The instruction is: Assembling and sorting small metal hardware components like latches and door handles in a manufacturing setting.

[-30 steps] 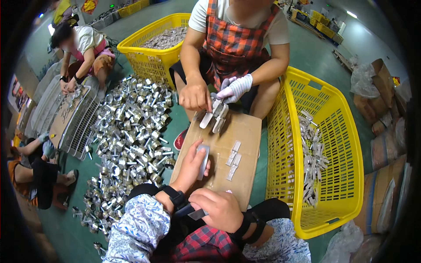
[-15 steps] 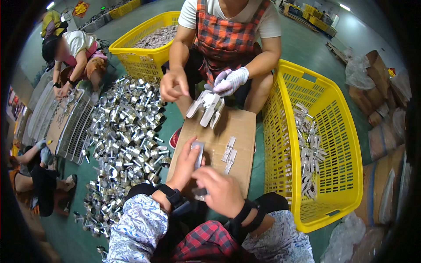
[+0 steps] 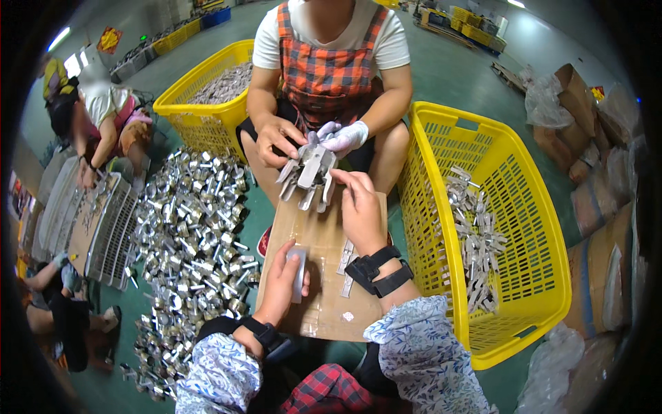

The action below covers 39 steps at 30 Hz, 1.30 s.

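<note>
Head view: one bundle of metal pieces (image 3: 317, 169) hangs over the far end of the cardboard (image 3: 317, 321), just ahead of the right hand (image 3: 364, 207), whose fingertips reach its near edge; whether they pinch a piece or only brush it, I cannot tell from here. To me the step in hand looks like singling out a piece from that bundle, and the next move calls for a narrow grip on one piece while its neighbours stay put. Beyond the fingertips, a co-worker steadies the bundle with one gloved hand (image 3: 348, 138) and one bare hand (image 3: 276, 143); its pieces overlap too much to count. Nearer the wearer, the left hand (image 3: 279, 281) has thumb and fingers closed around one pale flat piece (image 3: 298, 279). Beside the right wrist I count two flat metal strips (image 3: 346, 259) on the cardboard, partly covered, so there may be more. Farther out, left of the left hand, spreads a heap of stemmed metal parts (image 3: 183, 241), far past counting. Two big yellow baskets stand close by: a right basket (image 3: 436, 207) beyond the right forearm, and a far basket (image 3: 214, 123) ahead and left of both hands.
</note>
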{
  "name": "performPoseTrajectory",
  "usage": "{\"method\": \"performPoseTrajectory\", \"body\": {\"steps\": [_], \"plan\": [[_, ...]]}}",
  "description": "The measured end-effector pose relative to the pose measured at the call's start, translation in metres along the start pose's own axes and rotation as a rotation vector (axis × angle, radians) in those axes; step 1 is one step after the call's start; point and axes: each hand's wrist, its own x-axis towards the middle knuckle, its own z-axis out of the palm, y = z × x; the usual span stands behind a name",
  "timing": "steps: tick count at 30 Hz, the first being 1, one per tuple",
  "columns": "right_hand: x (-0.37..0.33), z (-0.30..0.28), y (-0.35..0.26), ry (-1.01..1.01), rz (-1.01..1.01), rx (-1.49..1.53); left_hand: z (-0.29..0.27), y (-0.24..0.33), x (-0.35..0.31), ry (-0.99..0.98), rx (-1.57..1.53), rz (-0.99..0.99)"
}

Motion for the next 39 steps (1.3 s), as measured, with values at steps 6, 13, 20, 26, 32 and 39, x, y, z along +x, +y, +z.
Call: {"method": "performPoseTrajectory", "body": {"steps": [6, 13, 20, 26, 32, 39], "plan": [[0.006, 0.014, 0.021, 0.07, 0.089, 0.189, 0.007, 0.006, 0.002, 0.007, 0.02, -0.022], [0.005, 0.011, 0.035, 0.047, 0.118, 0.185, 0.018, 0.002, 0.005, 0.018, 0.025, -0.001], [0.005, 0.004, 0.014, -0.017, 0.098, 0.23, 0.02, 0.0, 0.005, 0.003, 0.012, 0.018], [0.004, 0.002, 0.022, -0.036, 0.196, 0.273, 0.027, 0.004, 0.001, 0.023, 0.001, 0.007], [0.002, -0.001, 0.024, -0.038, 0.194, 0.267, 0.028, 0.002, 0.0, 0.054, 0.013, 0.04], [0.001, -0.002, 0.023, -0.029, 0.233, 0.213, 0.024, 0.001, 0.0, 0.015, 0.005, 0.044]]}}
